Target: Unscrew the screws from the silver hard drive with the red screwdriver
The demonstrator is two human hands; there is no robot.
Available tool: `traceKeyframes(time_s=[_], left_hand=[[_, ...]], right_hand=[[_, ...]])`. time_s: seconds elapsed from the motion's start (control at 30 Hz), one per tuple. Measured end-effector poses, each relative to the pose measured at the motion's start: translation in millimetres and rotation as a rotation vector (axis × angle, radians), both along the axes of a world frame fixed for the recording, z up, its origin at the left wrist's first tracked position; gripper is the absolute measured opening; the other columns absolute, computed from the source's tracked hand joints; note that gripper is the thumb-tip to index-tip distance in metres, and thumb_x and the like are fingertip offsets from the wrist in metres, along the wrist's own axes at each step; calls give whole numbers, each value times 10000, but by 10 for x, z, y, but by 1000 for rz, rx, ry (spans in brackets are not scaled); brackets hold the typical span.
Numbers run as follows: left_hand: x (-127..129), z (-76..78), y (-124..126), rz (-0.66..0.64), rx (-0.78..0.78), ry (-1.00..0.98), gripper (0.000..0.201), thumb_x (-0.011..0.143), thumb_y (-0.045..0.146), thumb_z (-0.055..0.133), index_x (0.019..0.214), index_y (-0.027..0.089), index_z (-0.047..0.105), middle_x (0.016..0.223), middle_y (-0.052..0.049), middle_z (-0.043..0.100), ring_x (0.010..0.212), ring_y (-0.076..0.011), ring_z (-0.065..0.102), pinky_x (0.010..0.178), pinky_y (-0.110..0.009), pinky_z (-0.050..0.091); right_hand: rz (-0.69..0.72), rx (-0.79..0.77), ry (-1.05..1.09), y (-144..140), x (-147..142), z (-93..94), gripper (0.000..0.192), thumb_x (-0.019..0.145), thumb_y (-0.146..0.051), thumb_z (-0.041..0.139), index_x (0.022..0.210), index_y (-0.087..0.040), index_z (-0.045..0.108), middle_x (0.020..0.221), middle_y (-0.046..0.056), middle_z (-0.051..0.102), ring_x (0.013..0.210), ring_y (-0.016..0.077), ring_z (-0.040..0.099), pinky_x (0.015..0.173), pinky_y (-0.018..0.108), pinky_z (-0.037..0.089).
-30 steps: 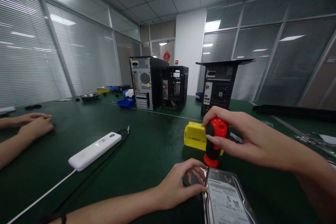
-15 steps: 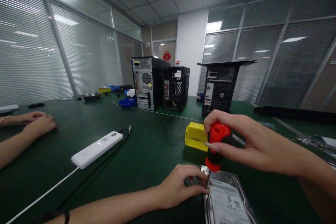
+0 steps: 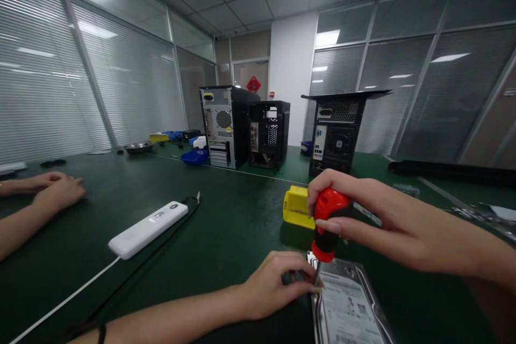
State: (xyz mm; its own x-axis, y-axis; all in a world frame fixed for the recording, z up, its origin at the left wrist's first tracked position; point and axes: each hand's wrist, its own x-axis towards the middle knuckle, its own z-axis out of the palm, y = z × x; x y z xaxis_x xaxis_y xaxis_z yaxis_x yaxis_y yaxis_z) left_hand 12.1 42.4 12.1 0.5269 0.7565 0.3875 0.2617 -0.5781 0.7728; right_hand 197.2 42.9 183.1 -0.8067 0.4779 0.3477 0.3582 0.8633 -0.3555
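Red and black plastic forms the handle of the screwdriver (image 3: 328, 228), gripped in the right hand (image 3: 374, 220), its shaft pointing down at the left edge of the hard drive (image 3: 347, 301). The left hand (image 3: 278, 285) is curled, thumb and fingertips gathered at the shaft and that edge; whether they pinch either, I cannot tell. The hard drive lies flat on the green table (image 3: 237, 226); its white label (image 3: 338, 312) carries printed lines and a square code, too blurred to read. Left of the drive, a white device (image 3: 149, 230) shows dark characters, also unclear. Just beyond the drive, a yellow bin (image 3: 297, 217) has illegible marks; the dark specks inside may be contents or writing. Far beyond the drive, leftward, stand a blue bin (image 3: 193, 159) and a metal bowl (image 3: 138, 148), contents indistinct.
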Motion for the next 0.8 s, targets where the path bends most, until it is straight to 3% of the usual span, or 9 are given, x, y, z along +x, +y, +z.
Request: traceKeyframes(time_s=[0.47, 0.57, 0.7, 0.8], left_hand=[[-8, -15, 28, -36, -38, 24, 163, 861, 277, 631, 918, 133, 684, 837, -37, 637, 726, -122, 531, 642, -199, 406], [-8, -2, 28, -24, -59, 23, 160, 850, 275, 648, 904, 130, 690, 829, -33, 642, 700, -113, 520, 632, -194, 399], [-10, -7, 36, -25, -68, 7, 169, 857, 281, 645, 909, 131, 701, 845, -39, 657, 714, -114, 529, 644, -193, 395], [-15, -22, 45, -26, -63, -3, 180, 872, 288, 629, 928, 137, 708, 874, -46, 671, 734, -120, 546, 664, -202, 404]], right_hand=[[-75, 36, 1, 167, 40, -49, 260, 862, -469, 575, 894, -220, 508, 791, -24, 593, 650, 116, 555, 585, 236, 441], [-89, 59, -2, 146, 4, -57, 248, 889, -461, 532, 930, -219, 501, 795, -15, 585, 659, 129, 543, 598, 258, 431], [-15, -31, 63, 133, 3, -64, 187, 965, -365, 394, 1042, -222, 487, 920, 9, 603, 792, 141, 577, 705, 270, 461], [-1, -56, 87, 168, 17, -73, 190, 970, -358, 399, 1072, -229, 494, 937, 3, 603, 781, 126, 584, 713, 255, 463]])
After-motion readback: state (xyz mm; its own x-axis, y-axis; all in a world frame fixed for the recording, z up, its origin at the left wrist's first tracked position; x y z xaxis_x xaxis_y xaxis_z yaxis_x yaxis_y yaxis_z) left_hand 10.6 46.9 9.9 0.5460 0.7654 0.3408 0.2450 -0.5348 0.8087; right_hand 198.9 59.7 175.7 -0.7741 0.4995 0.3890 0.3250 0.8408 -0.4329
